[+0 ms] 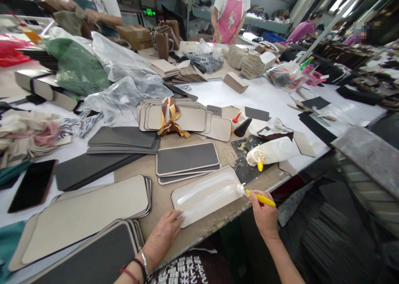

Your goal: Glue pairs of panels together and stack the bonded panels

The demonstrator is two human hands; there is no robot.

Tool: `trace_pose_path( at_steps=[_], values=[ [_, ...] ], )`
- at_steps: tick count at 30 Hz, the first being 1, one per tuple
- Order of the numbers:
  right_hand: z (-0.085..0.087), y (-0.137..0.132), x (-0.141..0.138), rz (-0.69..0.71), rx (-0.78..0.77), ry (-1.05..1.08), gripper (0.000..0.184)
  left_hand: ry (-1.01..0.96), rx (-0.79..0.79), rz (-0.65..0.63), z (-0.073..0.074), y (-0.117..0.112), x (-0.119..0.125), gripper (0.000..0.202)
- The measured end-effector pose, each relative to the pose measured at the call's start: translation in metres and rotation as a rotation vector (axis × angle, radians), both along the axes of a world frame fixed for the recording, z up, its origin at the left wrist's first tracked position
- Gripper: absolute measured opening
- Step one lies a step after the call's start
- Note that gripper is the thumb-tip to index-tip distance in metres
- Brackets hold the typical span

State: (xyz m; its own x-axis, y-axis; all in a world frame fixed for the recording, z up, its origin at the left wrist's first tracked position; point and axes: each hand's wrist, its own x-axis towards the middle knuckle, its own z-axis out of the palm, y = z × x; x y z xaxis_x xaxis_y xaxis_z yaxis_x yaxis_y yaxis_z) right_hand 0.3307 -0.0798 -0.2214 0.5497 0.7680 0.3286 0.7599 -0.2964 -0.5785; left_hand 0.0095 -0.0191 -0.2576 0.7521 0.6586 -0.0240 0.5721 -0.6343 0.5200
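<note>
A beige panel [208, 196] with rounded corners lies at the table's front edge, its face streaked with wet white glue. The fingers of my left hand [166, 230] lie flat on the panel's lower left corner. My right hand [264, 213] is closed around a yellow-handled brush [264, 198]. White paste clumps the brush's bristles, which touch the panel's right end. Just behind, grey panels with beige borders [187, 157] are stacked. A white bottle [279, 149] lies on its side, paste and a yellow piece at its mouth.
Beige panels [90, 215] and grey-faced panels [102, 255] are piled at left, near a phone [33, 186]. A bundle tied with ribbon [193, 117] stands behind. Beside it are a black cone-tipped object [242, 128] and plastic bags [124, 95]. Other people work across the table.
</note>
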Motion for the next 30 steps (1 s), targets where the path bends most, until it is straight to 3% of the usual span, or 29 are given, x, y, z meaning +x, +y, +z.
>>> trace_pose_path(
  at_steps=[3, 6, 11, 14, 17, 21, 24, 30],
  values=[
    [0.0, -0.004, -0.004, 0.07, -0.006, -0.113, 0.031, 0.012, -0.03, 0.018, 0.001, -0.001, 0.001, 0.031],
    [0.0, -0.009, -0.033, 0.145, -0.006, -0.085, 0.025, 0.035, -0.074, 0.047, 0.004, -0.003, 0.004, 0.03],
    [-0.001, -0.013, -0.112, 0.255, -0.025, 0.209, 0.02, 0.017, -0.15, 0.093, 0.009, -0.004, 0.006, 0.031],
    [-0.006, -0.013, -0.144, 0.29, -0.07, 0.49, 0.021, -0.026, -0.186, 0.11, 0.01, -0.003, 0.005, 0.03],
    [-0.012, -0.01, -0.147, 0.219, -0.131, 0.754, 0.027, -0.033, -0.204, 0.096, 0.011, 0.0, 0.003, 0.028],
    [-0.013, -0.001, -0.129, 0.076, -0.111, 0.764, 0.033, -0.008, -0.171, 0.063, 0.014, 0.002, 0.002, 0.019],
    [-0.01, 0.015, -0.13, 0.123, -0.075, 0.747, 0.029, 0.025, -0.106, 0.054, 0.015, 0.001, 0.002, 0.012],
    [-0.017, 0.052, -0.169, 0.222, -0.075, 0.899, 0.027, 0.093, -0.077, 0.07, 0.012, 0.0, 0.005, 0.011]
  ],
)
